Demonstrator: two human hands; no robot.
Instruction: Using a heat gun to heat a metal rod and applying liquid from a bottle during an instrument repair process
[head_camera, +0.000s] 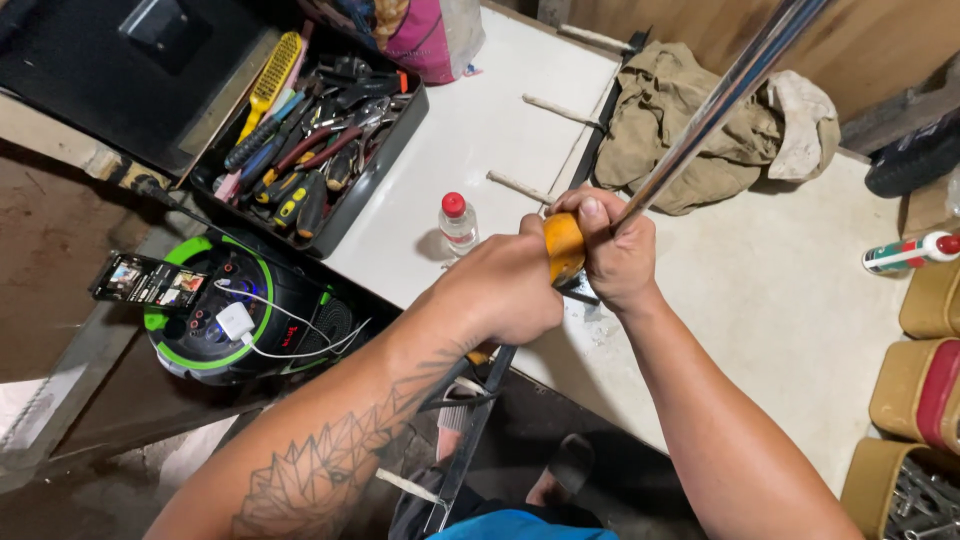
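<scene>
Hands: left hand (505, 285) fisted on orange handle (563, 245) | right hand (612, 250) gripping rod (720, 100)

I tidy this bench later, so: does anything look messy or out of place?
Mostly the crumpled khaki cloth heaped on the white tabletop, and the hand tools jumbled in the black tray. Nothing looks spilled; the small red-capped clear bottle stands upright.

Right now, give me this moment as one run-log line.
left hand: gripping orange handle | right hand: clenched around chrome rod | nearby: small clear bottle, tool tray, white bench
</scene>
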